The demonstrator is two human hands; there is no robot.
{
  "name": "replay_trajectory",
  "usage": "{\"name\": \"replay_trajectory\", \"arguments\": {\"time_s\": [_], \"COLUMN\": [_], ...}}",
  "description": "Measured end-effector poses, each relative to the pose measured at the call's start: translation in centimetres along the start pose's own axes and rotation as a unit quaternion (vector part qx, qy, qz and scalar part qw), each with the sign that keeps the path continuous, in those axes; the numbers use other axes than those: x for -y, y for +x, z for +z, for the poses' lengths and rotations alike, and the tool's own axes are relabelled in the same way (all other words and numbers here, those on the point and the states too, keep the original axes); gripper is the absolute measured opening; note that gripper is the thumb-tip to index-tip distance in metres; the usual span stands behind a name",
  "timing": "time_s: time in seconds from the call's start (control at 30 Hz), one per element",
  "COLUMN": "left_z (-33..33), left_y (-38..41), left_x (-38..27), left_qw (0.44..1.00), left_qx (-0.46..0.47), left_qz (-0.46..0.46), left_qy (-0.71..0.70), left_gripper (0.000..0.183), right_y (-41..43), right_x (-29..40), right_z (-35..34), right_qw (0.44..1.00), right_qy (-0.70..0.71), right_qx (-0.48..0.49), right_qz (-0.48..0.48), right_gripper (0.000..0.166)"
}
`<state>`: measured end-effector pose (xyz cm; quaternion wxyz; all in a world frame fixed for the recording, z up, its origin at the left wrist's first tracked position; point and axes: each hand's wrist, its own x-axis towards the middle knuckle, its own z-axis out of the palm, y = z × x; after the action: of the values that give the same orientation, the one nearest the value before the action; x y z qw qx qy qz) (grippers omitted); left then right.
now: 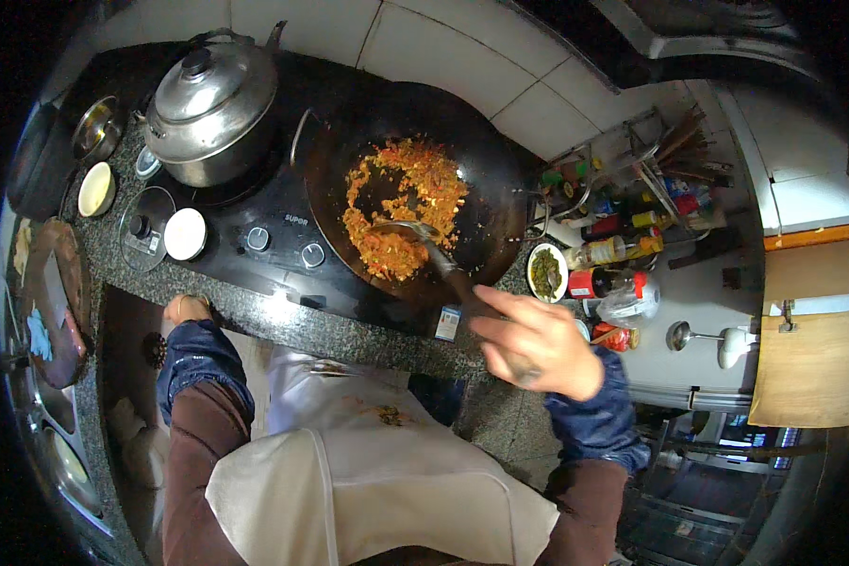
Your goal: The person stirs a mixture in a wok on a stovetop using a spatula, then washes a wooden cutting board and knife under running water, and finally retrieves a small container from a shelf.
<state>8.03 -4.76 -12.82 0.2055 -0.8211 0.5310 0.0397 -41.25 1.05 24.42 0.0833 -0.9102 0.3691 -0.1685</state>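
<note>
My right hand grips the dark handle of a metal wok spatula, its blade down in the food. Chopped orange-red food with green and red bits lies loosely spread over the bottom of a large dark wok. That wok stands on the right part of a black SUPOR cooktop with two knobs. My left hand, a ring on one finger, rests at the front edge of the granite counter; its fingers are partly hidden, and I see nothing held in it.
Left of the wok stands a lidded steel pot. A white bowl touches a glass lid. Far left, a cleaver lies on a round chopping board. Right are a plate of green food, bottles and a hanging ladle.
</note>
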Motion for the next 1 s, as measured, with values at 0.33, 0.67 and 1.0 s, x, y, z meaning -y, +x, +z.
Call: {"name": "replay_trajectory", "arguments": {"time_s": [0.33,0.67,1.0], "left_z": [0.0,1.3,3.3], "left_y": [3.0,4.6,6.5], "left_x": [-1.2,-2.0,-1.0], "left_qw": [0.996,0.971,0.876], "left_qx": [0.079,0.188,0.264], "left_qz": [-0.047,-0.116,-0.299], "left_qy": [-0.018,-0.092,-0.273], "left_gripper": [0.032,0.03,0.035], "right_y": [0.6,-2.1,-0.1], "right_x": [-0.8,-3.3,-15.1], "right_z": [0.8,3.8,2.4], "right_qw": [0.991,0.99,0.77], "right_qy": [0.072,-0.094,0.126], "right_qx": [-0.041,-0.018,-0.349], "right_qz": [0.107,0.108,0.519], "right_gripper": [0.025,0.021,0.024]}}
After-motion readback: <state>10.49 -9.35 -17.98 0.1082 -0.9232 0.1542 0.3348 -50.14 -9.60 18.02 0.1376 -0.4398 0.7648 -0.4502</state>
